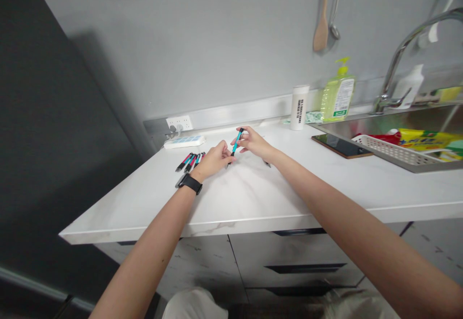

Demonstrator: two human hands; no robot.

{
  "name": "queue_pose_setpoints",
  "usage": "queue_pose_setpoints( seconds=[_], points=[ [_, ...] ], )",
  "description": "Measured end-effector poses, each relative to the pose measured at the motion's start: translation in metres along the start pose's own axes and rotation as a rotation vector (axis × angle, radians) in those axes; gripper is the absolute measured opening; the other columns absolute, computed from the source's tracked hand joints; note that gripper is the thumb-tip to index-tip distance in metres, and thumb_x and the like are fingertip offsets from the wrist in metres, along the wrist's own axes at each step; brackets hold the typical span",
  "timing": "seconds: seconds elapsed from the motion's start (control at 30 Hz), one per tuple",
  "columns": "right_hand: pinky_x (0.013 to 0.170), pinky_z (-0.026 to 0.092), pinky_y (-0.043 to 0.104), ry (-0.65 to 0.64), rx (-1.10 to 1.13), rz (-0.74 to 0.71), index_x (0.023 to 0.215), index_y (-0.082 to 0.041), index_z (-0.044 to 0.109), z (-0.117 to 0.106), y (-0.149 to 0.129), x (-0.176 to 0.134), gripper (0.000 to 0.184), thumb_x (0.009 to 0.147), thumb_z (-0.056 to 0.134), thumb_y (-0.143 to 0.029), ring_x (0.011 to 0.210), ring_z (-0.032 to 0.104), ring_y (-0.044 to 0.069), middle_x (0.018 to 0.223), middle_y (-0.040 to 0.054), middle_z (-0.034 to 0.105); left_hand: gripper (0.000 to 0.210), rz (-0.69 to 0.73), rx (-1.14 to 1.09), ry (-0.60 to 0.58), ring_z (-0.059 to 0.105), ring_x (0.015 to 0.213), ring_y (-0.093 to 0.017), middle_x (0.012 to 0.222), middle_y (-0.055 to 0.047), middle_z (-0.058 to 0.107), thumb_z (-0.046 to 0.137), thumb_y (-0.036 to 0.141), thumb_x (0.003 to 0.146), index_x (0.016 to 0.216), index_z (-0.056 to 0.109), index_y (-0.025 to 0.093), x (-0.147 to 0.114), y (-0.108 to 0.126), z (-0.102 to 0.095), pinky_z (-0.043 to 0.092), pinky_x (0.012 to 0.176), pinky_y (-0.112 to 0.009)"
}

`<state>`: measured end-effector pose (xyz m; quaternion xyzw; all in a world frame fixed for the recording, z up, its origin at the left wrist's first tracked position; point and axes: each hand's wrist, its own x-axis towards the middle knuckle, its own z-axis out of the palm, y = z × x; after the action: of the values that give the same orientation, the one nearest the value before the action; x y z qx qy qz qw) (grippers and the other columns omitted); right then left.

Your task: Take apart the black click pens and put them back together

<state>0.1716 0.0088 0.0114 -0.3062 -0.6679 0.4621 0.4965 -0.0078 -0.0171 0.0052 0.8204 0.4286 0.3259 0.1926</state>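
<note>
A teal pen with black ends (237, 142) is held tilted above the white countertop (231, 198), its lower end toward me. My right hand (254, 143) pinches its upper part between the fingers. The fingers of my left hand (216, 159) are closed at the pen's lower black end. To the left of that hand, several pink and teal pens (190, 161) lie side by side on the counter. Under my right wrist a dark tip (267, 164) of some thin object shows; the rest of it is hidden.
A white power strip (185, 142) lies behind the pens, below a wall socket (180, 123). Toward the right stand a white canister (299, 108) and a green soap bottle (338, 94). A phone (340, 145) lies beside the sink, where a white basket (394, 150) holds colourful packets.
</note>
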Motion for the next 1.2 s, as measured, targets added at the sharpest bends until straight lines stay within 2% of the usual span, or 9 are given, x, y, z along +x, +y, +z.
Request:
queue_pose_setpoints(
  seconds=[0.2, 0.3, 0.4, 0.53, 0.7, 0.9, 1.0, 1.2],
  points=[
    [0.060, 0.052, 0.025, 0.114, 0.015, -0.037, 0.113, -0.025, 0.036, 0.000, 0.001, 0.003, 0.048, 0.071, 0.058, -0.019, 0.073, 0.064, 0.013, 0.085, -0.0010, 0.068, 0.034, 0.004, -0.031, 0.031, 0.056, 0.062, -0.011, 0.070, 0.004, 0.062, 0.059, 0.033, 0.076, 0.077, 0.026, 0.023, 0.002, -0.001, 0.000, 0.040, 0.061, -0.024],
    [0.060, 0.053, 0.025, 0.192, 0.026, -0.058, 0.119, -0.027, 0.033, -0.001, 0.001, 0.005, 0.052, 0.073, 0.055, -0.020, 0.075, 0.065, 0.014, 0.085, -0.0016, 0.067, 0.030, 0.004, -0.029, 0.039, 0.057, 0.060, -0.011, 0.071, 0.003, 0.063, 0.059, 0.031, 0.076, 0.080, 0.030, 0.023, 0.002, -0.003, 0.000, 0.041, 0.060, -0.023],
    [0.059, 0.053, 0.025, 0.240, 0.011, -0.063, 0.125, -0.028, 0.030, -0.003, 0.001, 0.006, 0.056, 0.074, 0.053, -0.021, 0.074, 0.064, 0.014, 0.086, -0.0017, 0.066, 0.025, 0.010, -0.030, 0.003, 0.058, 0.060, -0.012, 0.069, 0.003, 0.063, 0.058, 0.030, 0.077, 0.092, 0.039, 0.022, 0.002, -0.006, 0.000, 0.042, 0.060, -0.023],
    [0.057, 0.054, 0.024, 0.321, 0.014, -0.034, 0.127, -0.028, 0.028, -0.005, 0.002, 0.009, 0.056, 0.076, 0.050, -0.019, 0.071, 0.062, 0.013, 0.084, -0.0026, 0.063, 0.031, 0.012, -0.010, -0.043, 0.060, 0.065, -0.013, 0.072, 0.001, 0.064, 0.056, 0.029, 0.078, 0.107, 0.049, 0.021, 0.001, -0.006, 0.000, 0.045, 0.065, -0.025],
    [0.056, 0.054, 0.023, 0.421, 0.089, 0.043, 0.124, -0.027, 0.026, -0.008, 0.003, 0.012, 0.055, 0.076, 0.047, -0.011, 0.067, 0.061, 0.012, 0.080, -0.0037, 0.060, 0.023, 0.003, 0.071, -0.040, 0.059, 0.071, -0.015, 0.074, -0.001, 0.064, 0.055, 0.029, 0.076, 0.095, 0.061, 0.018, 0.000, -0.002, -0.002, 0.046, 0.070, -0.026],
    [0.057, 0.056, 0.025, 0.479, 0.195, 0.296, 0.124, -0.023, 0.024, -0.012, 0.008, 0.010, 0.061, 0.072, 0.047, -0.001, 0.061, 0.062, 0.011, 0.075, -0.0021, 0.058, 0.022, -0.028, 0.247, -0.001, 0.056, 0.066, -0.015, 0.071, -0.002, 0.064, 0.051, 0.025, 0.074, 0.088, 0.066, 0.017, 0.000, -0.004, -0.006, 0.042, 0.063, -0.025],
    [0.057, 0.056, 0.026, 0.487, 0.162, 0.345, 0.124, -0.023, 0.027, -0.014, 0.014, 0.009, 0.063, 0.070, 0.047, 0.002, 0.057, 0.062, 0.011, 0.074, -0.0020, 0.057, 0.022, -0.070, 0.302, 0.014, 0.057, 0.066, -0.016, 0.070, -0.003, 0.065, 0.050, 0.021, 0.074, 0.090, 0.065, 0.018, 0.001, -0.008, -0.006, 0.042, 0.064, -0.026],
    [0.057, 0.056, 0.025, 0.431, 0.055, 0.344, 0.103, -0.022, 0.042, -0.014, 0.022, 0.010, 0.040, 0.071, 0.048, 0.001, 0.057, 0.061, 0.010, 0.069, -0.0035, 0.057, 0.015, -0.156, 0.356, 0.047, 0.058, 0.073, -0.020, 0.074, -0.005, 0.064, 0.046, 0.015, 0.077, 0.085, 0.057, 0.019, 0.002, -0.010, -0.002, 0.042, 0.072, -0.028]
  ],
)
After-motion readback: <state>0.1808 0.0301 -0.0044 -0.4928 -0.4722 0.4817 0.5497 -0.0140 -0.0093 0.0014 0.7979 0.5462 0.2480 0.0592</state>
